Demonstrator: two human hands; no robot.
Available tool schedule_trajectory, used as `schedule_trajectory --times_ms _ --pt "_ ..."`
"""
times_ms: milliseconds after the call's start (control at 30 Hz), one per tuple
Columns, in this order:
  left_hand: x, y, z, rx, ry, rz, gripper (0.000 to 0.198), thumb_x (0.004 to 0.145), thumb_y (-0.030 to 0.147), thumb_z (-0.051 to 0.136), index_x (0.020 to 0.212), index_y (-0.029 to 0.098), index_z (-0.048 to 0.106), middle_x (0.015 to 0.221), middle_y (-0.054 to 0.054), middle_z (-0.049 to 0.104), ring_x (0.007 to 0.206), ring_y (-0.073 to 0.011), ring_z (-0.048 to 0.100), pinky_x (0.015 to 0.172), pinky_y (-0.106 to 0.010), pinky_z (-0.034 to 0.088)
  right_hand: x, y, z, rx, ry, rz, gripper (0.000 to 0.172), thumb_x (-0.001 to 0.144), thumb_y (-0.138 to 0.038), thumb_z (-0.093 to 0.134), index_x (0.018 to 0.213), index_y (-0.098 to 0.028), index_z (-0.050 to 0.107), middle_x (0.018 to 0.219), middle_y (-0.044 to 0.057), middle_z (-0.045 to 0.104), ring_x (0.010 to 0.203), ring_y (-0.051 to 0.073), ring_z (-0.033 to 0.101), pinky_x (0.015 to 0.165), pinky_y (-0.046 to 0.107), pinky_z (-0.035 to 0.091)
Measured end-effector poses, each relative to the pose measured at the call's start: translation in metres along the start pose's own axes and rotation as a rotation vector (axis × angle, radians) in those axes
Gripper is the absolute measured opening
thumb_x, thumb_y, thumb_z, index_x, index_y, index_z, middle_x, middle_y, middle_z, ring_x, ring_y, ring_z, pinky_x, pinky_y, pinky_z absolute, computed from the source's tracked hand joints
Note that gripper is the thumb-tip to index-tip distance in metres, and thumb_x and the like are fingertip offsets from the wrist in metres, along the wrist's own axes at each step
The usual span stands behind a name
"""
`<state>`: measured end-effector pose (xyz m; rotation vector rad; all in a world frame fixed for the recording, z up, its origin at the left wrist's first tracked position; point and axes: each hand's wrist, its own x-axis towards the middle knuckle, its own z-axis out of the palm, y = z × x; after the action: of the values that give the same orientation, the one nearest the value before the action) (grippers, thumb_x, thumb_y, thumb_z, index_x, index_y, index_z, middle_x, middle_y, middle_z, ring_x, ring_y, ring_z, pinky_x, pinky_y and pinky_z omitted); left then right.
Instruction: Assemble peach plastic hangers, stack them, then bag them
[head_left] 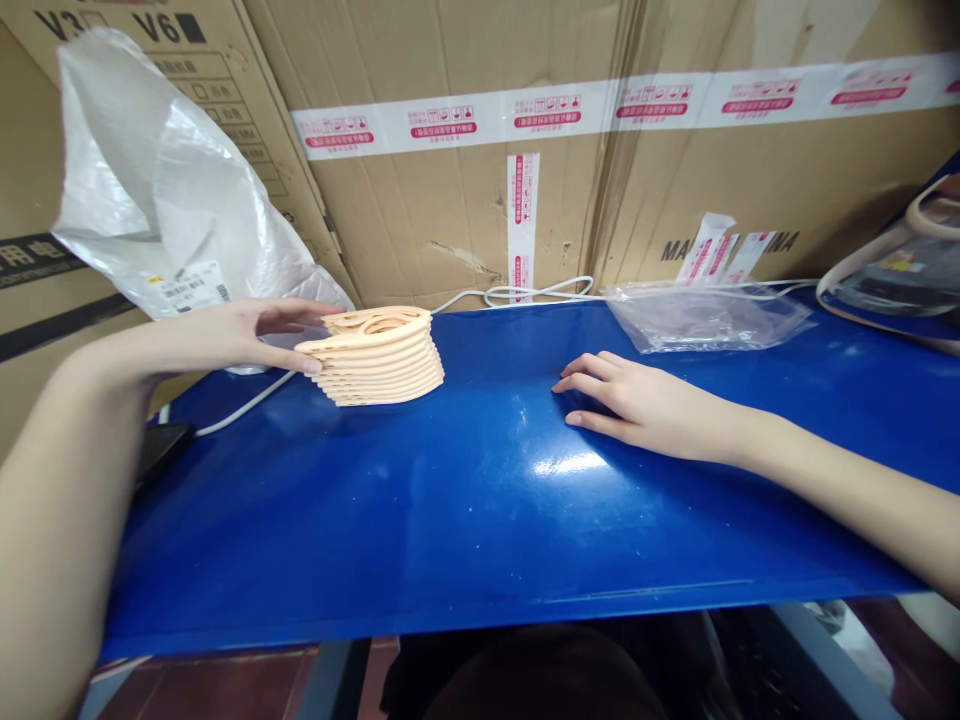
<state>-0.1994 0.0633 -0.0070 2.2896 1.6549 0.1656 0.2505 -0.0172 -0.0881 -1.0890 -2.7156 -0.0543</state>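
A stack of thin, peach-coloured flat pieces [386, 365] with curved edges stands on the blue table, left of the middle. An opening shows in the top piece; the kind of thing is not clear. At the stack's left end is my left hand [255, 335], its thumb on the near side and its fingers on the far side, closed about the upper pieces. My right hand [630, 400] lies palm down on the tabletop, right of the stack and apart from it. Its fingers are stretched out and a little spread, with nothing held.
Large cardboard boxes [450, 210] stand along the back of the blue table [420, 540]. A white plastic bag [180, 180] bulges at the back left. Behind my right hand lies a clear plastic bag [705, 318], with a white cable [540, 293] beside it. A transparent container [900, 280] sits far right.
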Motion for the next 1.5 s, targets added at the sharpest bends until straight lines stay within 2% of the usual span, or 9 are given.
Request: schedule_trajectory --times_ms 133,233,467,633,933,1067,1167,1300,1500 --pt "-0.002 0.001 -0.001 -0.018 0.010 -0.019 0.086 0.066 0.064 0.073 0.142 0.037 0.045 0.142 0.002 0.054 0.130 -0.0256 0.052 0.113 -0.037 0.037 0.000 0.000 0.000 0.003 0.006 0.000 0.045 0.098 -0.048 0.040 0.124 -0.016 0.059 0.120 0.013 0.058 0.109 0.027 0.057 0.097 0.046 0.049" --pt "-0.007 0.008 -0.003 -0.064 0.028 -0.031 0.084 0.065 0.063 0.074 0.140 0.040 0.045 0.139 0.003 0.057 0.127 -0.0259 0.054 0.112 -0.041 0.038 0.000 0.000 0.000 0.004 0.005 0.001 0.044 0.098 -0.048 0.040 0.124 -0.016 0.059 0.121 0.013 0.058 0.109 0.027 0.057 0.096 0.047 0.050" --pt "-0.013 0.028 -0.005 -0.153 0.128 -0.047 0.080 0.058 0.058 0.077 0.131 0.031 0.057 0.137 0.001 0.059 0.131 -0.0300 0.051 0.108 -0.040 0.044 0.000 0.000 -0.001 0.002 -0.012 0.010 0.047 0.098 -0.049 0.039 0.125 -0.015 0.059 0.121 0.013 0.057 0.110 0.026 0.056 0.098 0.045 0.049" --pt "-0.012 0.024 -0.005 -0.098 0.106 -0.050 0.080 0.060 0.061 0.075 0.132 0.036 0.055 0.136 0.003 0.060 0.127 -0.0285 0.054 0.110 -0.041 0.042 -0.001 0.000 0.000 0.013 0.005 0.005 0.044 0.098 -0.048 0.040 0.124 -0.017 0.059 0.121 0.013 0.058 0.109 0.027 0.057 0.096 0.046 0.050" --pt "-0.011 0.020 -0.006 -0.144 0.103 -0.043 0.083 0.058 0.063 0.076 0.133 0.033 0.055 0.137 0.002 0.059 0.130 -0.0287 0.051 0.110 -0.040 0.043 0.000 -0.001 -0.001 0.009 0.004 0.005 0.044 0.098 -0.048 0.039 0.123 -0.017 0.059 0.121 0.013 0.058 0.110 0.027 0.057 0.097 0.046 0.050" --pt "-0.011 0.020 -0.006 -0.114 0.178 -0.023 0.070 0.070 0.075 0.060 0.124 0.030 0.064 0.136 0.003 0.060 0.133 -0.0279 0.048 0.114 -0.039 0.037 0.000 0.000 -0.001 -0.003 -0.007 0.005 0.045 0.099 -0.047 0.039 0.124 -0.015 0.058 0.121 0.014 0.058 0.110 0.027 0.057 0.097 0.045 0.050" --pt "-0.008 0.021 -0.003 -0.127 0.219 -0.057 0.065 0.075 0.074 0.056 0.121 0.030 0.066 0.130 0.003 0.064 0.127 -0.0263 0.053 0.115 -0.040 0.035 0.000 0.000 -0.001 -0.001 -0.002 0.001 0.045 0.099 -0.047 0.039 0.124 -0.016 0.058 0.121 0.014 0.058 0.110 0.027 0.057 0.096 0.046 0.050" --pt "0.000 0.017 0.005 -0.176 0.198 -0.079 0.061 0.072 0.068 0.066 0.117 0.027 0.068 0.125 0.002 0.068 0.121 -0.0265 0.057 0.110 -0.038 0.040 -0.001 0.000 -0.001 -0.008 -0.007 -0.001 0.046 0.099 -0.048 0.038 0.125 -0.016 0.058 0.121 0.013 0.058 0.109 0.026 0.057 0.097 0.045 0.050" --pt "0.009 0.015 0.014 -0.180 0.224 -0.085 0.074 0.064 0.074 0.068 0.113 0.019 0.069 0.110 -0.003 0.074 0.107 -0.0266 0.063 0.104 -0.039 0.044 -0.001 0.000 -0.001 -0.017 -0.009 0.000 0.047 0.099 -0.047 0.038 0.124 -0.013 0.059 0.121 0.014 0.058 0.110 0.026 0.056 0.097 0.044 0.049"
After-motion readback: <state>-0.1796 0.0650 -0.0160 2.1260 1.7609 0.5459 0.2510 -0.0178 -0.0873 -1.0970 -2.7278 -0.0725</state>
